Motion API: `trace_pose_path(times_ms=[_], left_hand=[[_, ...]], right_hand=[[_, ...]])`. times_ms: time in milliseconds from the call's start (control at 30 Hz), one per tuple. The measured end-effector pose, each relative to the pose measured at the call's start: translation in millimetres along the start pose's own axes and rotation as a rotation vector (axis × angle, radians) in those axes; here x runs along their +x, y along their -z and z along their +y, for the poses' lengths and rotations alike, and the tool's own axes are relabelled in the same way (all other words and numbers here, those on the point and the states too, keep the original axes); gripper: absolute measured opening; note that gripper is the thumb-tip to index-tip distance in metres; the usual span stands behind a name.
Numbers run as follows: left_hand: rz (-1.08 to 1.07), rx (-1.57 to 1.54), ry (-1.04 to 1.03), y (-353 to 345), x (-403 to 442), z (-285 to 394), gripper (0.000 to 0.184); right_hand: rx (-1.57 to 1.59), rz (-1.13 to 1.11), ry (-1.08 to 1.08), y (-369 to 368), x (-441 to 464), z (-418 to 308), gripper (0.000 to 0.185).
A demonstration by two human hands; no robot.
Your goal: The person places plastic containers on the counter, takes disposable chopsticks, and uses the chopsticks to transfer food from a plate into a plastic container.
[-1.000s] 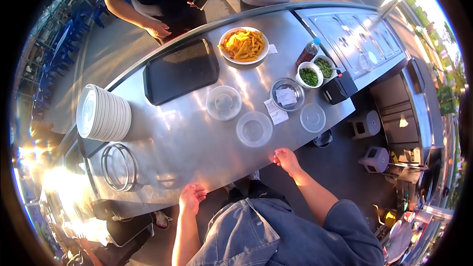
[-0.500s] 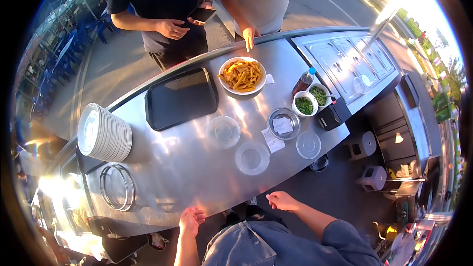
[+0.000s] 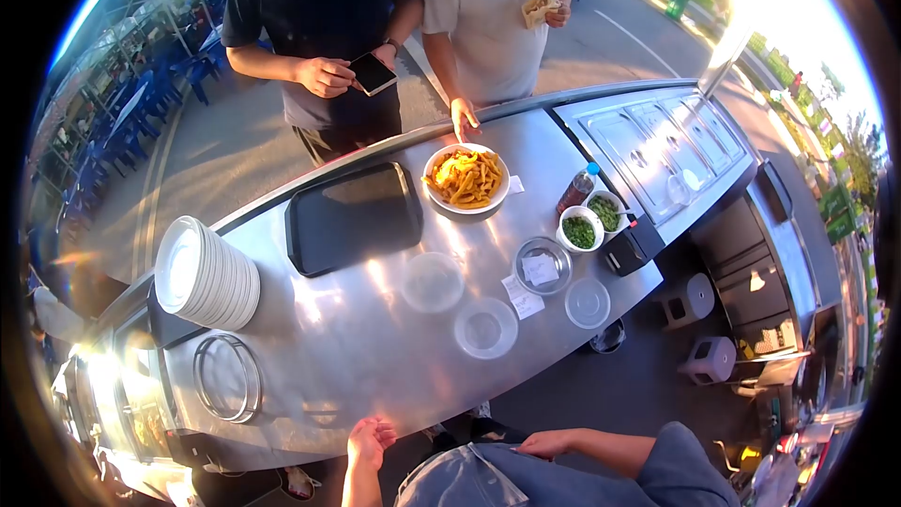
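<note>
Hovering L hand [image 3: 372,440] half-open; R hand [image 3: 546,443] unclear; nearest bowl [image 3: 486,328] fwd of both.

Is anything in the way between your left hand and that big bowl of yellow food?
Yes, one round see-through tub sits on the counter about in line between my left hand and the bowl. It looks low, so I could probably reach over it.

An outdoor food stall, shown by the steel counter [image 3: 375,357], stacked plates [image 3: 208,274] and roadside tables [image 3: 131,105].
</note>
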State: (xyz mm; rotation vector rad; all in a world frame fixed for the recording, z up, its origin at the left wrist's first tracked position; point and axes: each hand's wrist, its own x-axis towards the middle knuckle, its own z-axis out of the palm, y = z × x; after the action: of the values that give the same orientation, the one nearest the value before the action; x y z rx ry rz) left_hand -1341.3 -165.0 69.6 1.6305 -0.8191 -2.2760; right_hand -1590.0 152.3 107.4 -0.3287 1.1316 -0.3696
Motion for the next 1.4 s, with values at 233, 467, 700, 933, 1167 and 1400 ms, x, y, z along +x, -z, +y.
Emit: trace_pose_path(times_ms=[233,467,700,933,1167,1400], left_hand=[[-0.026,-0.006,-0.012,17,6,-4,0.019],[-0.024,-0.004,-0.024,28,3,-3,0.019],[-0.022,-0.028,-0.021,40,1,1,0.016],[-0.042,-0.040,-0.041,49,3,10,0.016],[-0.074,-0.030,-0.022,45,9,10,0.014],[-0.059,-0.002,-0.013,38,12,12,0.016]], right_hand=[[-0.002,0.017,-0.094,-6,12,6,0.059],[-0.005,0.082,-0.046,-15,34,21,0.054],[-0.003,0.086,-0.021,-28,33,14,0.049],[0.022,0.094,-0.048,-38,40,21,0.046],[0.107,0.122,-0.102,-41,40,18,0.039],[0.012,0.191,0.025,-42,26,8,0.050]])
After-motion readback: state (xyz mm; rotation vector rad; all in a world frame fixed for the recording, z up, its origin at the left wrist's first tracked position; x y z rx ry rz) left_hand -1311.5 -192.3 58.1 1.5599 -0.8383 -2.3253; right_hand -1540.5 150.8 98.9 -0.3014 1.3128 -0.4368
